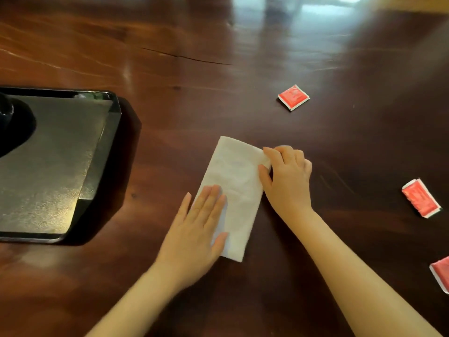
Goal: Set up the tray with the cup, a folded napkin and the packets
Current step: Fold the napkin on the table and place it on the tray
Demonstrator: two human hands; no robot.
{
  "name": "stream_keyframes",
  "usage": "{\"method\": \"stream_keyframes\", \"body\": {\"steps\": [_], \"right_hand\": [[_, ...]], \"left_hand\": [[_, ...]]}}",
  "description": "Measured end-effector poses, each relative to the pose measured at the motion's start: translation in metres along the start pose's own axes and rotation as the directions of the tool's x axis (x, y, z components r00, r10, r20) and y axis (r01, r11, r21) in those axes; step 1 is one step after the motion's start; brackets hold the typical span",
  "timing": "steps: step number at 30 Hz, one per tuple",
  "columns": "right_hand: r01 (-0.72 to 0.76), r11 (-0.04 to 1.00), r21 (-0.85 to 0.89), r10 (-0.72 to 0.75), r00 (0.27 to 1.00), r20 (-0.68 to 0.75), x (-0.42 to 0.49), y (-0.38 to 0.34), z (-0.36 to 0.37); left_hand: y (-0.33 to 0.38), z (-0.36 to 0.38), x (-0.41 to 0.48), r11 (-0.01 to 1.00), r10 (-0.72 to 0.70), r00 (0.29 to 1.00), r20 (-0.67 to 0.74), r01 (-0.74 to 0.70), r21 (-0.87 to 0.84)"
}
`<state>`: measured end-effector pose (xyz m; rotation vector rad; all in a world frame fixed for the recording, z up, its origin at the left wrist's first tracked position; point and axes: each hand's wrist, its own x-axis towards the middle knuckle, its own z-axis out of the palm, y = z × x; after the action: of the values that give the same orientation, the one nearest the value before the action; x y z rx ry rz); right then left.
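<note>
A white napkin (237,181) lies folded into a long strip on the dark wooden table. My left hand (199,229) presses flat on its near end with straight fingers. My right hand (288,178) pinches the napkin's far right edge between thumb and curled fingers. The black tray (60,164) sits at the left, and a dark cup (9,122) stands on it at the frame's left edge, mostly cut off. Three red packets lie on the table: one (293,97) beyond the napkin, one (421,197) at the right, one (442,273) cut off at the right edge.
The wooden table (218,69) stretches far back with a thin crack in its surface. Bright window glare reflects at the top.
</note>
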<state>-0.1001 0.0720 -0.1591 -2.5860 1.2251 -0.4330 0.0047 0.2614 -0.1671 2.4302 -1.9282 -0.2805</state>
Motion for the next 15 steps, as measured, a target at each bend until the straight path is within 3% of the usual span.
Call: {"method": "stream_keyframes", "body": {"steps": [3,5,7,9,11,13,15], "right_hand": [[-0.122,0.992,-0.019,0.123,0.992,0.026,-0.04,-0.007,-0.015],[-0.232,0.967,0.101,0.224,0.971,0.083,-0.054,-0.009,-0.027],[-0.238,0.924,0.298,0.233,0.971,0.052,-0.049,-0.018,-0.037],[0.023,0.952,0.305,-0.036,0.999,0.039,-0.04,-0.043,-0.034],[0.335,0.915,0.224,-0.38,0.903,0.202,-0.035,-0.069,-0.014],[0.54,0.839,0.07,-0.524,0.768,0.368,-0.036,-0.079,0.011],[0.608,0.793,-0.036,-0.539,0.728,0.423,-0.038,-0.075,0.027]], "left_hand": [[-0.037,-0.016,-0.007,0.988,0.124,0.992,-0.02,-0.122,0.1],[-0.039,-0.03,-0.01,0.999,-0.035,0.99,-0.138,0.036,0.009],[-0.017,-0.04,-0.011,0.935,-0.346,0.9,-0.265,0.306,-0.181],[0.014,-0.033,-0.009,0.839,-0.538,0.801,-0.263,0.476,-0.265],[0.033,-0.014,-0.01,0.784,-0.617,0.761,-0.2,0.573,-0.237],[0.033,0.003,-0.013,0.743,-0.666,0.73,-0.152,0.633,-0.217],[0.029,0.012,-0.015,0.736,-0.676,0.717,-0.169,0.647,-0.201]]}}
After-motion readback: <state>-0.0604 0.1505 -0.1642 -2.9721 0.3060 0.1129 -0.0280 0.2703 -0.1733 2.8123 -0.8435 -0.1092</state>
